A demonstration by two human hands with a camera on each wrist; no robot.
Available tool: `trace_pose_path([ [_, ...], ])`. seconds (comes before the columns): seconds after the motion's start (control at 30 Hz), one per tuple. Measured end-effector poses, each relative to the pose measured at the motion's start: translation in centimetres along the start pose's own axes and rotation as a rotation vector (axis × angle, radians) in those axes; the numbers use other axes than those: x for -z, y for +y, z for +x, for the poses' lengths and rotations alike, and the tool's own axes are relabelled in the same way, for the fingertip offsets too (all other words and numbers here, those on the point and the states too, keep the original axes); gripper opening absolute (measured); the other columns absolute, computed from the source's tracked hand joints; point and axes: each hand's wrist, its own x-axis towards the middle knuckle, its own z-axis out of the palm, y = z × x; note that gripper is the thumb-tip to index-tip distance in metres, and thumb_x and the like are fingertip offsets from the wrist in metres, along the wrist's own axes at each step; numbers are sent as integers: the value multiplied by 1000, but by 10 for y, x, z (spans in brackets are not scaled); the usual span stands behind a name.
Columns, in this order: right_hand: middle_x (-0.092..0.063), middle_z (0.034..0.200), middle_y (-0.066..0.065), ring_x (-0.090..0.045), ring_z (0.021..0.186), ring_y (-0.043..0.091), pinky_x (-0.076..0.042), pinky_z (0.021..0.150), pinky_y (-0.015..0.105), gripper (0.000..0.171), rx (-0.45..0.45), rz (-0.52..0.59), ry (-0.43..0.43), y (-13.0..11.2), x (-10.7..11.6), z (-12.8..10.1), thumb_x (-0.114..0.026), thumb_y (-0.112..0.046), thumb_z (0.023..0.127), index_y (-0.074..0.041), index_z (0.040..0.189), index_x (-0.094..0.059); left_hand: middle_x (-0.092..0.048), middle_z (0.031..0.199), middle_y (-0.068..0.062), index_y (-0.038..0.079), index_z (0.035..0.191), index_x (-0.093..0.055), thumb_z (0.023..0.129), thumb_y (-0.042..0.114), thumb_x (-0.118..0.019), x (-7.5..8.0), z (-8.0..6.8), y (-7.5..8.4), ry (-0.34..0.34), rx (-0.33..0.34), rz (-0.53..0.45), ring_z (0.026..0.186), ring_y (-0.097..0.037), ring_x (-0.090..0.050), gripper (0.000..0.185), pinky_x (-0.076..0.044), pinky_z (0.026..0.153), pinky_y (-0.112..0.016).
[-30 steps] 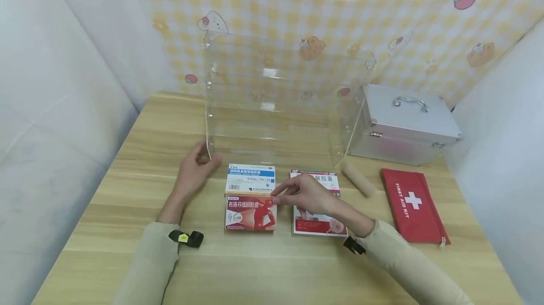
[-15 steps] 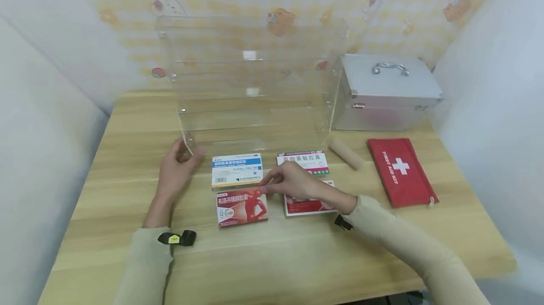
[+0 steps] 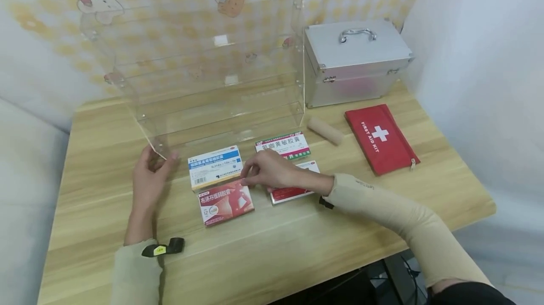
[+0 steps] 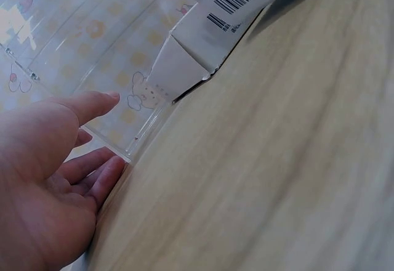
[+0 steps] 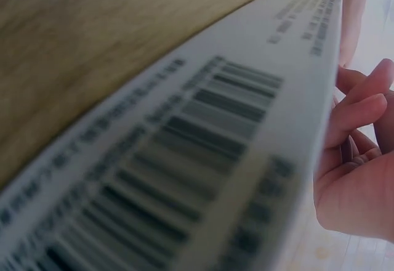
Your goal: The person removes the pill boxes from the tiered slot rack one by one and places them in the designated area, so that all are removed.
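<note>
My left hand point(image 3: 146, 180) grips the lower left corner of a clear acrylic shelf point(image 3: 216, 50); in the left wrist view the thumb lies before the panel and the fingers point(image 4: 101, 172) curl behind it. Bent right-hand fingers reach down from my right hand point(image 3: 272, 168), tips right at the upper right corner of a red medicine box point(image 3: 226, 203). I cannot tell whether they pinch it. Above it lies a blue-and-white medicine box point(image 3: 215, 167). Under the right hand are a green-and-white medicine box point(image 3: 284, 144) and a red-and-white one point(image 3: 289, 194), partly covered.
Right of the shelf stands a silver metal case point(image 3: 352, 69) with a handle. A beige bandage roll point(image 3: 325, 130) and a red first aid pouch point(image 3: 380, 139) lie on the right of the wooden table point(image 3: 178, 267). A checked cloth hangs behind.
The head view has turned, so the scene sits tilted and the table's front right edge shows. The red box has shifted slightly against the blue-and-white one. Both hands stay at the same places.
</note>
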Motion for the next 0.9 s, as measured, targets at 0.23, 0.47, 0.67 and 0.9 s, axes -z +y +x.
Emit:
trace_pose_path([
  [0.23,-71,78,-6,-56,40,12,-44,40,24,13,44,-47,22,-6,-6,3,-76,-19,88,-11,98,-74,-53,139,-4,27,147,-43,93,33,-69,10,-9,6,28,22,7,110,-16,-54,61,-47,92,-23],
  [0.47,-70,77,-8,-56,42,11,-47,48,25,13,82,-64,32,-6,-13,1,-77,-19,87,-13,98,-73,-54,138,-5,27,147,-44,93,30,-69,14,-14,1,40,16,6,108,-16,-56,59,-49,89,-20],
  [0.67,-67,79,-17,-61,65,3,-49,59,25,11,105,-102,116,-2,-8,-14,-78,-22,87,-19,96,-74,-56,135,-4,33,145,-46,91,34,-70,4,-14,-3,12,13,-35,108,-18,-57,59,-51,85,-21],
  [0.9,-69,82,-13,-56,58,5,-47,48,24,12,136,-184,288,4,30,-62,-76,-18,88,-18,99,-73,-56,135,-3,32,146,-44,91,39,-69,-2,-12,-7,-9,-19,0,110,-20,-57,61,-50,91,-28],
])
